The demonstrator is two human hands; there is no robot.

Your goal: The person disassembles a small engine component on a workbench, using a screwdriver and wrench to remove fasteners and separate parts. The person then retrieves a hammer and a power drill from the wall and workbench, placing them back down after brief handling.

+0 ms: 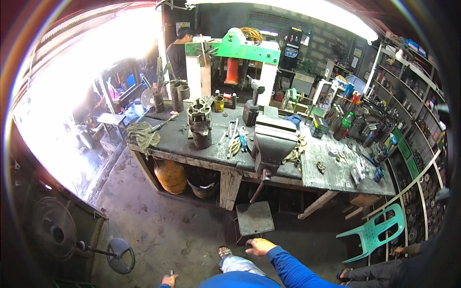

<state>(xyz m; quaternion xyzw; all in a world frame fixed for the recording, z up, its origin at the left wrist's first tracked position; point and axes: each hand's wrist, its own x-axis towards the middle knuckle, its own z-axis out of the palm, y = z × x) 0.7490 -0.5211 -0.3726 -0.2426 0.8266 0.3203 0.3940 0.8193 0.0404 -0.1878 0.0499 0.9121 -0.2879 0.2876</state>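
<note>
My right hand (261, 246) hangs in front of my body near a small stool with a square top (256, 218); its fingers are loosely bent and apart, with nothing seen in them. Low at the bottom edge, my left hand (169, 279) is closed, with a small shiny bit showing at its fingers that is too small to name. Ahead stands the workbench (192, 157) with a large bench vise (273, 139). Left of the vise lie pliers (234, 148) and several wrenches. A metal motor housing (200, 124) stands upright beside them.
A green press frame (233, 50) rises behind the bench, with another person (178, 55) beside it. At left are a pedestal fan (55, 230) and its round base. A green plastic chair (377, 233) and a second person's legs (379, 274) are at right, by parts shelves (408, 91).
</note>
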